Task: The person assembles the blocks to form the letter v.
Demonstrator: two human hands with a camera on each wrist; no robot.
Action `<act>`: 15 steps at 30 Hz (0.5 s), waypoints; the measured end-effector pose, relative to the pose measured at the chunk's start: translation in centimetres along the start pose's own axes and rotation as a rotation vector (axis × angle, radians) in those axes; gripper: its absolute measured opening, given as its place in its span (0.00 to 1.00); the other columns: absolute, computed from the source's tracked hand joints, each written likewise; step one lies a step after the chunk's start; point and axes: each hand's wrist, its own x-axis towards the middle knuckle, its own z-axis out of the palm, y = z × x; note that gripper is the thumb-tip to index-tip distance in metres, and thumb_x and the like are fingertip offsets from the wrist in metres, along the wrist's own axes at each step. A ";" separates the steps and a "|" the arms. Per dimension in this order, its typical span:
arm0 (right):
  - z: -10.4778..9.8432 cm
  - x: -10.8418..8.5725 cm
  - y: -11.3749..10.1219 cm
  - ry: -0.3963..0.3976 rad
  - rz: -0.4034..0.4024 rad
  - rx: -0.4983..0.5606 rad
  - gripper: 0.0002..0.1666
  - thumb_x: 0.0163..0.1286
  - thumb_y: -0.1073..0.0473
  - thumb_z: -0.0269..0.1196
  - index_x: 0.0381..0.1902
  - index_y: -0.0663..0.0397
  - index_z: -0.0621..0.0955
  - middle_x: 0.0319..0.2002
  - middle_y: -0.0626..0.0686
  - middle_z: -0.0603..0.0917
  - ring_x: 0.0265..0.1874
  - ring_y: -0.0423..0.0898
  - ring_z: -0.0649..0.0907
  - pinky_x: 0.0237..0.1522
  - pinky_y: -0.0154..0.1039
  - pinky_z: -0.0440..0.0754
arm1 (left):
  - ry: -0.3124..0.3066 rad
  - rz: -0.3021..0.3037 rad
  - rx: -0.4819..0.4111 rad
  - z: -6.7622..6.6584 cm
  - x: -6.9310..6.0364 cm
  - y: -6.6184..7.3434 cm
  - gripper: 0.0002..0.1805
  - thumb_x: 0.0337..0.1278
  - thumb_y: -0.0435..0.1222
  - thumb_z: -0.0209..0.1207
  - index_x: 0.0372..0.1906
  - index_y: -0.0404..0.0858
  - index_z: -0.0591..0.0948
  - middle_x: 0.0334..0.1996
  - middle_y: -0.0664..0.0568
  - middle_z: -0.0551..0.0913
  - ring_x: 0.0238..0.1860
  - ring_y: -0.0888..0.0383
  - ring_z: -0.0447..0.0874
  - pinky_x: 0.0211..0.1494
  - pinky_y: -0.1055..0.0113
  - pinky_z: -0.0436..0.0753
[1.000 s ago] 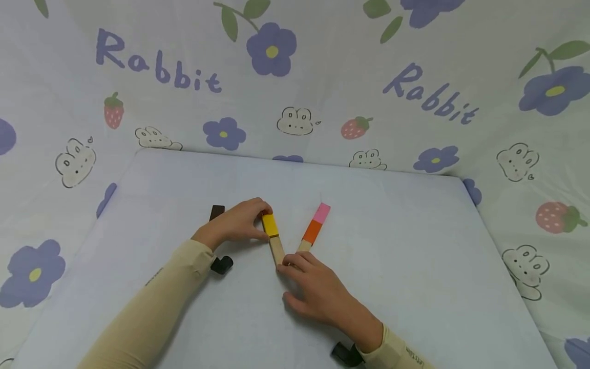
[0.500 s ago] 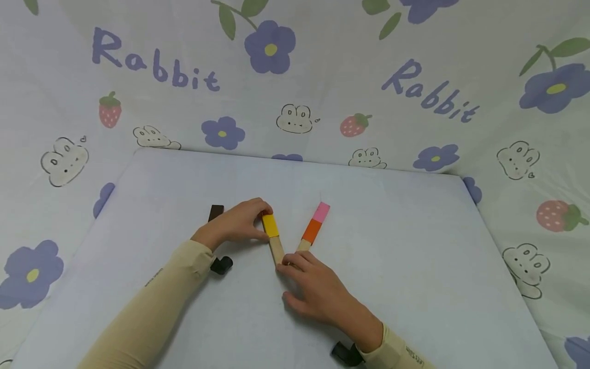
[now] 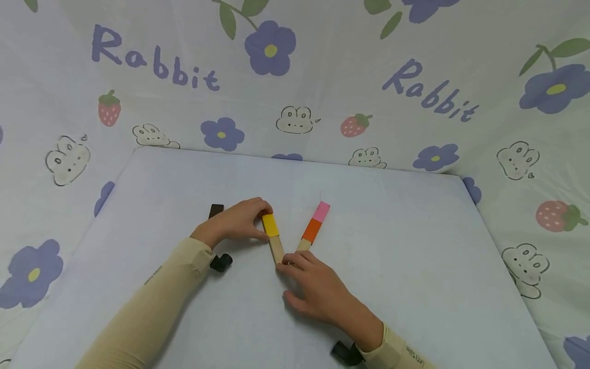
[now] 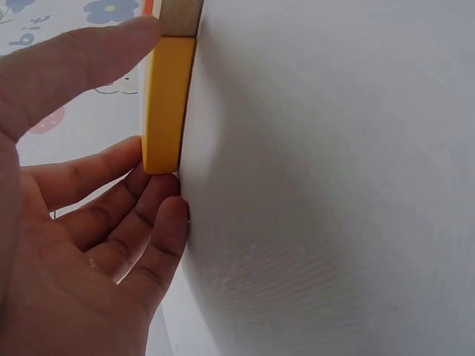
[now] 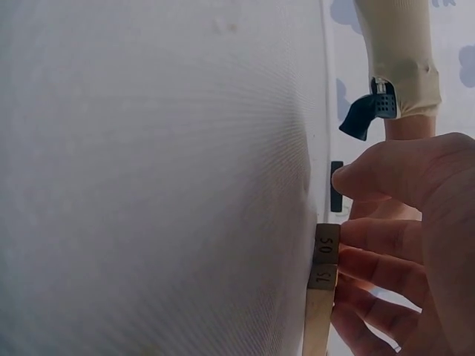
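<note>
On the white table, a yellow block (image 3: 270, 225) and a plain wooden block (image 3: 276, 249) lie end to end in a slanting row. A second row has a pink block (image 3: 321, 211), an orange block (image 3: 312, 230) and a pale wooden block (image 3: 304, 245); the two rows converge toward the near side. My left hand (image 3: 239, 221) holds the yellow block, fingertips at its far end and thumb by the join. My right hand (image 3: 318, 287) touches the near ends with its fingertips, hiding where they meet; its thumb stands apart. Printed marks show on the block ends (image 5: 325, 245) in the right wrist view.
A dark brown block (image 3: 216, 210) lies behind my left wrist, partly covered. Black wrist cameras (image 3: 222, 263) hang beneath both sleeves. A patterned rabbit-and-flower cloth (image 3: 295, 82) rises behind the white tabletop (image 3: 415, 256).
</note>
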 end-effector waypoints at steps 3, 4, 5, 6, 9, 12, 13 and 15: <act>0.0 0.0 0.0 0.002 -0.001 0.005 0.28 0.69 0.53 0.74 0.65 0.49 0.86 0.63 0.48 0.81 0.66 0.47 0.76 0.65 0.43 0.81 | -0.009 0.001 0.001 -0.1 0.0 0.0 0.34 0.58 0.42 0.80 0.65 0.34 0.80 0.56 0.48 0.81 0.56 0.52 0.78 0.68 0.55 0.77; 0.0 0.0 0.0 0.001 -0.001 0.006 0.27 0.69 0.53 0.74 0.65 0.49 0.86 0.63 0.48 0.81 0.66 0.47 0.76 0.65 0.43 0.81 | -0.009 -0.001 0.001 -0.1 0.0 0.0 0.34 0.58 0.42 0.80 0.65 0.34 0.80 0.56 0.48 0.81 0.56 0.52 0.78 0.68 0.55 0.77; 0.0 0.0 0.0 0.000 -0.001 0.007 0.27 0.69 0.53 0.74 0.65 0.49 0.86 0.63 0.48 0.81 0.66 0.47 0.76 0.65 0.43 0.81 | -0.009 -0.002 -0.002 -0.1 0.0 0.1 0.35 0.57 0.42 0.80 0.65 0.34 0.80 0.57 0.48 0.81 0.56 0.52 0.78 0.69 0.55 0.77; 0.0 0.0 0.0 0.000 -0.001 0.009 0.27 0.69 0.53 0.74 0.65 0.50 0.86 0.63 0.48 0.81 0.66 0.47 0.76 0.65 0.43 0.81 | -0.009 -0.003 -0.004 -0.1 0.0 0.1 0.35 0.57 0.42 0.81 0.66 0.33 0.80 0.57 0.48 0.81 0.56 0.52 0.78 0.69 0.55 0.78; -0.1 0.0 -0.1 -0.002 0.001 0.011 0.28 0.69 0.53 0.74 0.65 0.50 0.85 0.63 0.48 0.81 0.66 0.47 0.76 0.66 0.43 0.80 | -0.008 -0.005 -0.004 -0.2 -0.1 0.2 0.37 0.57 0.41 0.81 0.67 0.32 0.79 0.57 0.47 0.81 0.57 0.51 0.78 0.69 0.55 0.77; -0.1 0.0 -0.1 -0.005 0.007 0.011 0.28 0.69 0.52 0.74 0.66 0.50 0.85 0.63 0.48 0.81 0.66 0.47 0.76 0.66 0.44 0.80 | -0.001 -0.002 -0.003 -0.3 -0.2 0.3 0.39 0.57 0.42 0.81 0.69 0.32 0.78 0.59 0.45 0.81 0.59 0.50 0.79 0.70 0.54 0.77; -0.2 0.0 -0.2 -0.006 0.009 0.011 0.28 0.69 0.52 0.74 0.66 0.50 0.85 0.63 0.48 0.81 0.66 0.47 0.76 0.66 0.44 0.80 | 0.004 -0.001 -0.005 -0.4 -0.3 0.3 0.39 0.57 0.41 0.81 0.70 0.31 0.78 0.60 0.45 0.80 0.60 0.49 0.79 0.71 0.54 0.77; -0.2 0.0 -0.2 -0.008 0.013 0.011 0.28 0.69 0.52 0.74 0.66 0.50 0.85 0.64 0.48 0.81 0.66 0.47 0.76 0.66 0.44 0.80 | 0.014 0.000 -0.008 -0.5 -0.4 0.3 0.40 0.57 0.41 0.81 0.71 0.31 0.77 0.62 0.44 0.80 0.62 0.48 0.78 0.72 0.52 0.76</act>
